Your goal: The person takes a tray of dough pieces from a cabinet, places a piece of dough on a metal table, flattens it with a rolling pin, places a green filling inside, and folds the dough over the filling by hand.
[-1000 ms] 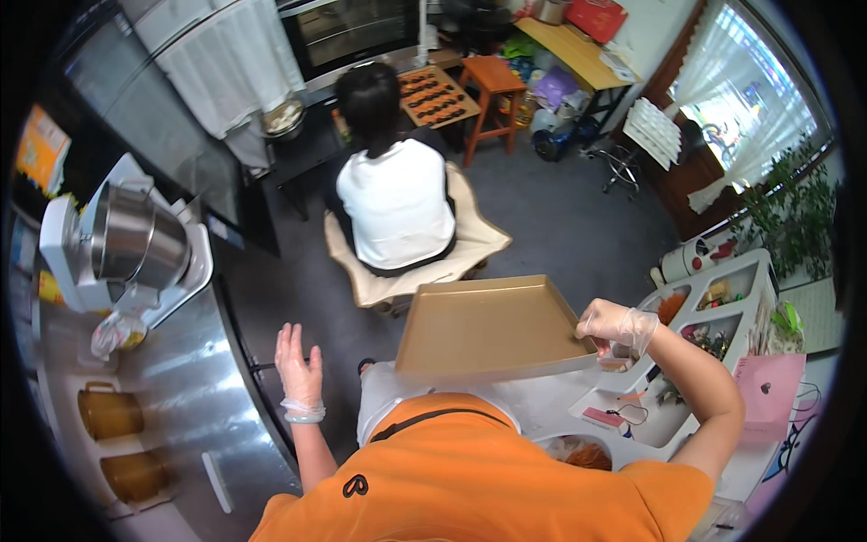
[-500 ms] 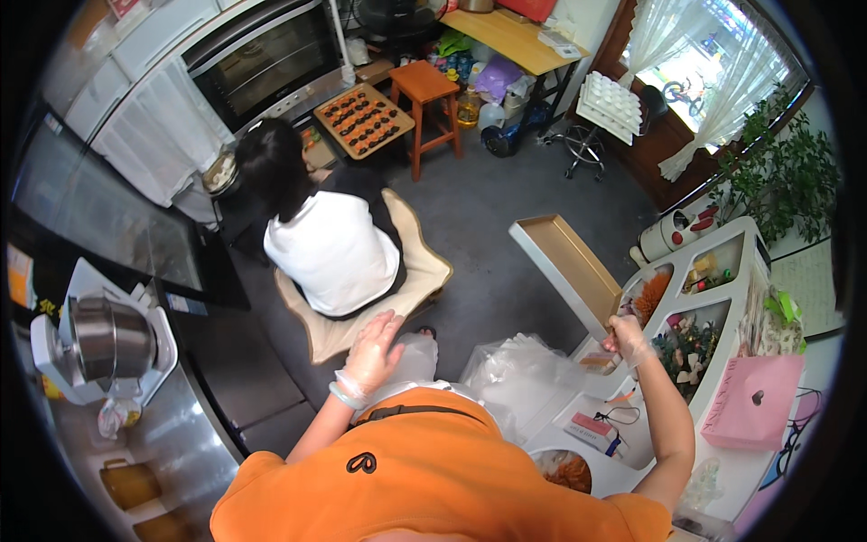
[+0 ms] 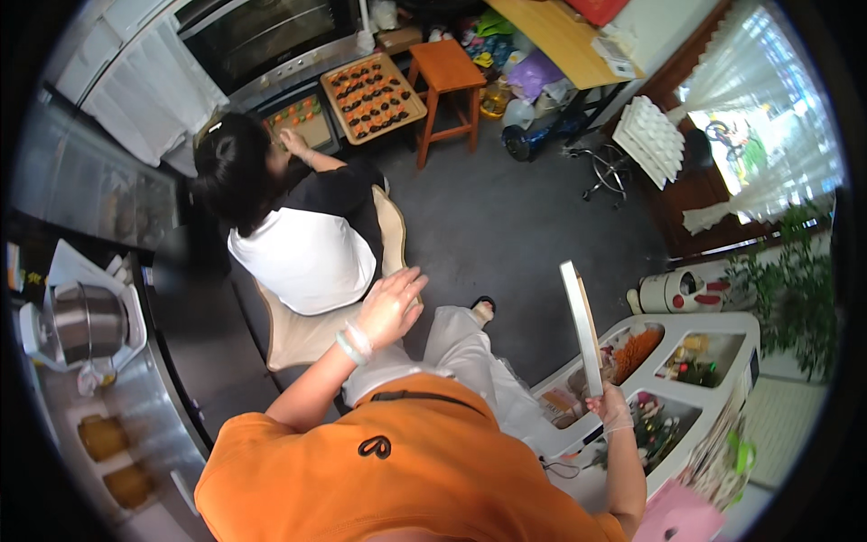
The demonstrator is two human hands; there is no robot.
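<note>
My right hand [image 3: 610, 406], in a thin clear glove, grips the lower end of a shallow rectangular tray-like box [image 3: 582, 321]. White outside and tan inside, the box is held up nearly edge-on. My left hand [image 3: 393, 305], also gloved, is held over the cream seat cover [image 3: 302, 343] behind a seated co-worker [image 3: 302, 257]. Its fingers are stretched out and it holds nothing. One of the co-worker's hands [image 3: 293, 142] reaches to a tray of small green and orange pieces [image 3: 312, 131]. Beside that lies a baking tray [image 3: 414, 107] with rows of orange and dark pieces.
An orange stool [image 3: 447, 68] stands beside the baking tray, near the oven [image 3: 271, 41]. A white shelf unit [image 3: 736, 327] with decorations is on my right. A stand mixer [image 3: 86, 321] stands on the left counter. Egg trays [image 3: 648, 140] sit on a wheeled chair.
The box has turned from showing its tan inside to nearly edge-on. I have stepped and turned rightward. The co-worker's arm now reaches out over the green and orange pieces.
</note>
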